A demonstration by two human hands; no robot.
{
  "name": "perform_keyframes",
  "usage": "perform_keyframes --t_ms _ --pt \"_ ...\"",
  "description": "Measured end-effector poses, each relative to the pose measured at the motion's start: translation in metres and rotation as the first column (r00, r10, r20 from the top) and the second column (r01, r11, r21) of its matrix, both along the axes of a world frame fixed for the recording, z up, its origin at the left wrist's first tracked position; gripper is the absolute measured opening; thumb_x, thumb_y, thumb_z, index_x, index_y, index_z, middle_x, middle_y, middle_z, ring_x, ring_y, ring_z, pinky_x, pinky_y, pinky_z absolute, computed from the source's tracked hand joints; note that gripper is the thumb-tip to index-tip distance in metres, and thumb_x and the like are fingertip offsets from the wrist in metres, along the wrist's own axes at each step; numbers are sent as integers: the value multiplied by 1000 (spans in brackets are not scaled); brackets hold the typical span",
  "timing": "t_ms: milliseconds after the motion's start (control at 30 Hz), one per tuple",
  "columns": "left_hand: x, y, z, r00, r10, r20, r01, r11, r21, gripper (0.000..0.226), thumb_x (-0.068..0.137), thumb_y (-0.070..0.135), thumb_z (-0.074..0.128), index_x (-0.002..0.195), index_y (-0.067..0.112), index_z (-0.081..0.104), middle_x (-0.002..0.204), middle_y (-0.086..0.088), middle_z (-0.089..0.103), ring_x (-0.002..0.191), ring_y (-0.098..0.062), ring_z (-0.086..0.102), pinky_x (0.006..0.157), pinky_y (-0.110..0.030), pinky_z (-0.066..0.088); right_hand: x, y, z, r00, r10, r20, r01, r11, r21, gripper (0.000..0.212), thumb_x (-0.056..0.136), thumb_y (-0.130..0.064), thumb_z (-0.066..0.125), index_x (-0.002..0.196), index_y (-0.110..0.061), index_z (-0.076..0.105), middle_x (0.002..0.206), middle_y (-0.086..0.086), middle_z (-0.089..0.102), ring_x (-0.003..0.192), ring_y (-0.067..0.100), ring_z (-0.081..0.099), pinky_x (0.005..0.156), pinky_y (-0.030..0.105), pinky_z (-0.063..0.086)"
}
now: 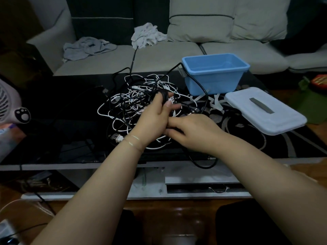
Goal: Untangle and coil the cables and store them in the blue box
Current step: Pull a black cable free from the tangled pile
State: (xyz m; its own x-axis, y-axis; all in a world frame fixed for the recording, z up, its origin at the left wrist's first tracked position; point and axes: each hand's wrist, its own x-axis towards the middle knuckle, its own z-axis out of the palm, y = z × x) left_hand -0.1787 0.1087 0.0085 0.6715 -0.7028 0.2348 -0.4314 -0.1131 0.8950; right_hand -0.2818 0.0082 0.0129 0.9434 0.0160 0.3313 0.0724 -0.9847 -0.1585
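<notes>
Your left hand grips a black cable coil above the cable tangle at bench centre. Right hand pinches that cable beside it. Blue box sits at the far edge, empty.

Grey sofa, crumpled white cloth, fan

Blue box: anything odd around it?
Yes. A black cable runs up against the blue box wall rather than lying in the tangle. The box is empty, its white lid off beside it.
</notes>
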Motion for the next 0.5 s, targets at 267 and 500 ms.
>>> perform_keyframes --t_ms 267,500 --pt "-20 -1 6 978 -184 -94 194 975 113 43 105 30 25 86 8 57 51 4 55 31 -6 40 35 -15 29 -2 -16 5 968 -245 55 242 969 56 37 77 -61 58 72 -25 51 70 -10 55 74 15 55 60 28 30" --pt "-12 -2 7 921 -221 -320 259 962 82 44 104 38 30 73 13 48 44 8 26 37 -6 17 38 -13 15 -2 -39 6 992 -124 -22 116 827 549 30 78 -39 72 83 -20 50 72 -8 56 64 2 48 63 23 40"
